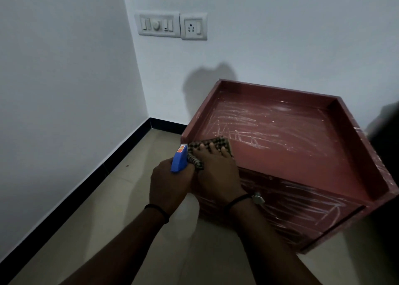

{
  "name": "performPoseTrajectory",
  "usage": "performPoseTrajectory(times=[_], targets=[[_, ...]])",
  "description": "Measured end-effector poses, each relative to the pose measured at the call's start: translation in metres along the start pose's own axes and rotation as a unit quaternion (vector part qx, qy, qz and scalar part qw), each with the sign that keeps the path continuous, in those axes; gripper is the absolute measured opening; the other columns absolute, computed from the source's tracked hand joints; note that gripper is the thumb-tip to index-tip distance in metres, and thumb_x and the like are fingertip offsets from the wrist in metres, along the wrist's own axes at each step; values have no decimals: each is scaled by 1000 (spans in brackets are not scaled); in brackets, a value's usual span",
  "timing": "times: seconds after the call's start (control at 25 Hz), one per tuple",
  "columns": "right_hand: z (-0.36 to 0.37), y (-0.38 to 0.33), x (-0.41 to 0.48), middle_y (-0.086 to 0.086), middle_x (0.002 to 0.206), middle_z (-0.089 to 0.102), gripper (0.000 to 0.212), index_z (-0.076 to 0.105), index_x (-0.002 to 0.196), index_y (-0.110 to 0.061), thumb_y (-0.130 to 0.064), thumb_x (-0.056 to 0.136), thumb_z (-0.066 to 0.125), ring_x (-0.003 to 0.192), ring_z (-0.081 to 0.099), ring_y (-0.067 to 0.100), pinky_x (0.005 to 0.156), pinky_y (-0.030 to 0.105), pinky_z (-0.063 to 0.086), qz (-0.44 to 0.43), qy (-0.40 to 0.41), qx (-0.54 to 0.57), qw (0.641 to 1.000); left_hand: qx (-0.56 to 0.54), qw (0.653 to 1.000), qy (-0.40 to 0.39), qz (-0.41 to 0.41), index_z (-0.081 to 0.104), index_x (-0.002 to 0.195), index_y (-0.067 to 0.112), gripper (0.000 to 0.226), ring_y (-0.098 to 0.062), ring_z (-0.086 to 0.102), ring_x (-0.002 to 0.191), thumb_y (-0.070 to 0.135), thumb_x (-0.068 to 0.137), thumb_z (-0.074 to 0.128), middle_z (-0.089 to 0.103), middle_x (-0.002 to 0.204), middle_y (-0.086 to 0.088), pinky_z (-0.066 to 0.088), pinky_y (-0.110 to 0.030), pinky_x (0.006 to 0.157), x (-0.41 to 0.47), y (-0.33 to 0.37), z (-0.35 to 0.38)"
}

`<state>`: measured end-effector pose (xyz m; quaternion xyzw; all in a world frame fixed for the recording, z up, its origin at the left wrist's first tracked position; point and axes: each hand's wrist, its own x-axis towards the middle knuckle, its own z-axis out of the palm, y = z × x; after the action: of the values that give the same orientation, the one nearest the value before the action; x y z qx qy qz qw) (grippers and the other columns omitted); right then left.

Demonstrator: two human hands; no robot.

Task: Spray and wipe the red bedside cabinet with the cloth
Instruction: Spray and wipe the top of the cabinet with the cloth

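Note:
The red bedside cabinet stands against the wall, its rimmed top and front covered in white chalk-like scribbles. My right hand lies with spread fingers on a checkered cloth and presses it onto the near left corner of the cabinet top. Just left of it, my left hand grips a blue spray bottle, whose head with a red label points up; the bottle's body is hidden in my fist.
A switch panel and a socket sit on the wall above. A room corner with black skirting lies left of the cabinet. Beige tiled floor spreads to the left. A dark shape borders the right edge.

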<state>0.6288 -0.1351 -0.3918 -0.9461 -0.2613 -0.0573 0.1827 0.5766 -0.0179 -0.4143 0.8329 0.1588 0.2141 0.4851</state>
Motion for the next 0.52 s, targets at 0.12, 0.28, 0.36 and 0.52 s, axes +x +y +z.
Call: performPoseTrajectory(times=[0.12, 0.28, 0.36, 0.52], targets=[[3, 0, -3, -4, 156, 38, 47, 44, 145, -31, -38, 99, 41, 147, 27, 19, 121, 40, 9, 6, -8, -6, 1000, 1, 1000, 7, -5, 65, 80, 7, 15, -39, 65, 64, 15, 92, 66, 67, 71, -19, 57, -45, 67, 0, -3, -4], [6, 2, 38, 0, 148, 48, 48, 51, 138, -29, -47, 94, 42, 140, 37, 25, 121, 47, 10, 43, -5, -49, 998, 8, 1000, 9, -2, 66, 84, 4, 14, -39, 66, 64, 15, 92, 66, 67, 72, -20, 58, -45, 68, -1, -2, -3], [2, 1, 44, 2, 144, 52, 51, 52, 136, -27, -49, 91, 41, 137, 40, 26, 121, 49, 13, 61, -5, -54, 997, 14, 1000, 1, 1, 66, 85, 5, 15, -39, 65, 65, 17, 93, 66, 67, 72, -20, 57, -38, 65, -2, -3, 0], [-6, -4, 7, 1, 153, 41, 46, 44, 144, -27, -39, 99, 40, 144, 30, 24, 123, 45, 8, 53, -3, -20, 998, -21, 1000, 0, -2, 66, 79, 3, 22, -37, 60, 61, 22, 90, 68, 65, 70, -22, 48, -27, 58, -2, 1, 3]])
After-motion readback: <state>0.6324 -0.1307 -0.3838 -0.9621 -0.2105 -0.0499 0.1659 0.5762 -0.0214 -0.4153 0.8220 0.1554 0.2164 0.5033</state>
